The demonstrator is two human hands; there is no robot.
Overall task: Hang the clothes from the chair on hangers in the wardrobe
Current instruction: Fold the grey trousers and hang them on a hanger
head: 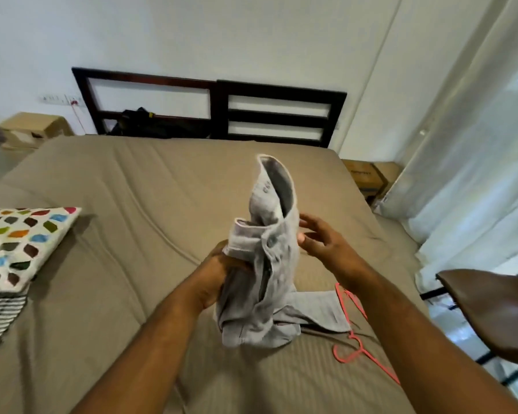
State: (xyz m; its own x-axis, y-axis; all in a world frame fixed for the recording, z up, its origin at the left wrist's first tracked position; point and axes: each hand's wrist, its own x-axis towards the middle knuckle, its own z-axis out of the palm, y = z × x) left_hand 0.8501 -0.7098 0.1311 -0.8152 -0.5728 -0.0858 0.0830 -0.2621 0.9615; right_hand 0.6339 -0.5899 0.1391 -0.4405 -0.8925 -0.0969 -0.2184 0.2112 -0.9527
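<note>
Holding shirt (pixel 269 264) upright over bed (pixel 132 189).
My left hand (pixel 221 274) grips the bunched grey fabric at mid-height, fingers curled round it; the collar stands up and the hem rests on the bed. My right hand (pixel 322 245) is spread, just beside the shirt's right edge; I cannot tell whether it touches. Pink hanger (pixel 356 339) lies on the bed by the hem. Chair (pixel 490 312) stands at far right.
</note>
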